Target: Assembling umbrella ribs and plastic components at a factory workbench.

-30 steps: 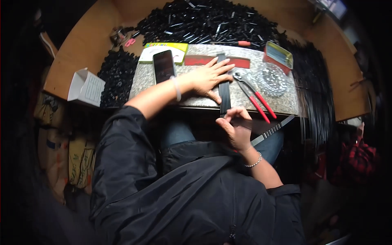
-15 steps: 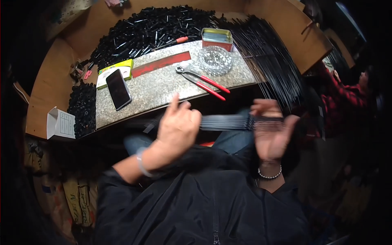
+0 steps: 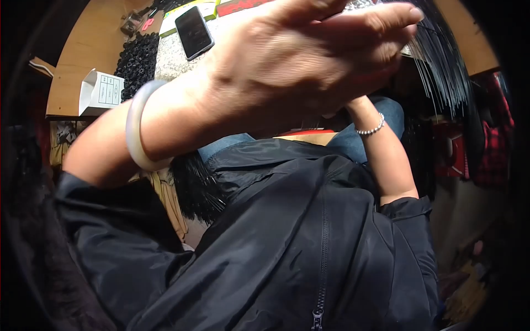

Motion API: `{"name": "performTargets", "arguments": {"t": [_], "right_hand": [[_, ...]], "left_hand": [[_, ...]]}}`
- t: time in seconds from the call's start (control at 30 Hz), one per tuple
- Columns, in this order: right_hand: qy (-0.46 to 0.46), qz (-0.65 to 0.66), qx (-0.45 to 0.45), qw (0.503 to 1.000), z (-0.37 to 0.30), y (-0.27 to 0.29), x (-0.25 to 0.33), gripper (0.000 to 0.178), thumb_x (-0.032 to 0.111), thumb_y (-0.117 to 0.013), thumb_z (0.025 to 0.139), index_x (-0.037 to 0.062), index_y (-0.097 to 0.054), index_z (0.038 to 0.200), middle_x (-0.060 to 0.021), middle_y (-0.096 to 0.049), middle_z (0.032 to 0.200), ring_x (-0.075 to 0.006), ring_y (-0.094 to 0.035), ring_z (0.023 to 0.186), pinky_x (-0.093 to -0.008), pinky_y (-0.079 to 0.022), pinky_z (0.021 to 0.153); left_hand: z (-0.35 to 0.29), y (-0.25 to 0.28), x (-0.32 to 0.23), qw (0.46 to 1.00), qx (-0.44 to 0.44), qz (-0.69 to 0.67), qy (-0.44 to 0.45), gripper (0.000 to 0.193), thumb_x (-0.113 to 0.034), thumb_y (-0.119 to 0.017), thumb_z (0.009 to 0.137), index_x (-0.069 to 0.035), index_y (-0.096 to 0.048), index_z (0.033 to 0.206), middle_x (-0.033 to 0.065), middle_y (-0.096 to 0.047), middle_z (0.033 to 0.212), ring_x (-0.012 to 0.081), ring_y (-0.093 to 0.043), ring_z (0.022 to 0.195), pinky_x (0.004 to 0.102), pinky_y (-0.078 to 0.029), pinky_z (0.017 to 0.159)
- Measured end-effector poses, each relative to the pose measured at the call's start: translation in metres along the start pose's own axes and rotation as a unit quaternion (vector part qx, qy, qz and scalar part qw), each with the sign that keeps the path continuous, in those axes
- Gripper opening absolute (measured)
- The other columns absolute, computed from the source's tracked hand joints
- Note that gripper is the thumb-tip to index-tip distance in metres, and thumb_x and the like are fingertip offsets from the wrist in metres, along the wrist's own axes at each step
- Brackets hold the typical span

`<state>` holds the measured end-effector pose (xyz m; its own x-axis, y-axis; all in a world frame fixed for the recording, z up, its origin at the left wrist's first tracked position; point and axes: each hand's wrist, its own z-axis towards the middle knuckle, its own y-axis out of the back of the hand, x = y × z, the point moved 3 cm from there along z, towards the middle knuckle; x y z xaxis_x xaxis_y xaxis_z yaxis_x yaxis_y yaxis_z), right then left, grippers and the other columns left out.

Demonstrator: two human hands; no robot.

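Observation:
My left hand (image 3: 309, 60) is raised close to the camera and fills the top of the view, back toward me, fingers straight and held together, pointing right. Nothing shows in it. A pale bangle (image 3: 135, 129) sits on its wrist. My right hand is hidden behind the left one; only its forearm with a beaded bracelet (image 3: 371, 130) shows, rising from my lap. A bundle of thin black strands (image 3: 193, 187) lies under my left forearm against my black jacket (image 3: 309, 237).
A wooden table (image 3: 72, 71) carries a speckled grey mat (image 3: 168, 58), a dark phone (image 3: 194, 31), a pile of small black parts (image 3: 135, 58) and a small white box (image 3: 99, 91). Long black strands (image 3: 441, 66) hang off the right side. Red checked cloth (image 3: 491, 138) is at the right.
Both hands have left the table edge and come up toward the camera. My left hand now covers the right one. The long black strip held before is no longer between them.

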<state>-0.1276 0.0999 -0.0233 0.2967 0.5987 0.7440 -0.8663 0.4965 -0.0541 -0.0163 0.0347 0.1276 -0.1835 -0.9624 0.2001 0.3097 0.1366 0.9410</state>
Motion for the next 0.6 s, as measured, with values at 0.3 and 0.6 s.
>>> {"name": "performTargets", "arguments": {"t": [0.3,0.6], "right_hand": [[-0.344,0.008,0.084,0.935,-0.073,-0.012,-0.044,0.013,0.006,-0.057,0.090,-0.0045,-0.065,0.089,-0.0066,-0.064,0.067,-0.0138,-0.063,0.063,-0.0268,-0.052,0.064],[-0.495,0.327,-0.103,0.798,-0.113,0.044,-0.085,0.071,0.059,-0.047,0.087,-0.0021,-0.047,0.122,-0.0116,-0.061,0.094,-0.0205,-0.058,0.091,-0.0323,-0.044,0.090]], "left_hand": [[-0.011,-0.014,0.027,0.802,-0.197,-0.527,0.201,0.064,-0.032,-0.053,0.093,0.006,-0.027,0.138,0.0262,-0.044,0.130,0.0322,-0.047,0.120,0.0400,-0.037,0.100],[-0.013,-0.029,0.000,0.521,0.059,-0.851,0.000,0.089,-0.057,-0.043,0.090,-0.005,0.002,0.146,0.0192,-0.042,0.136,0.0243,-0.049,0.120,0.0372,-0.037,0.101]]}}
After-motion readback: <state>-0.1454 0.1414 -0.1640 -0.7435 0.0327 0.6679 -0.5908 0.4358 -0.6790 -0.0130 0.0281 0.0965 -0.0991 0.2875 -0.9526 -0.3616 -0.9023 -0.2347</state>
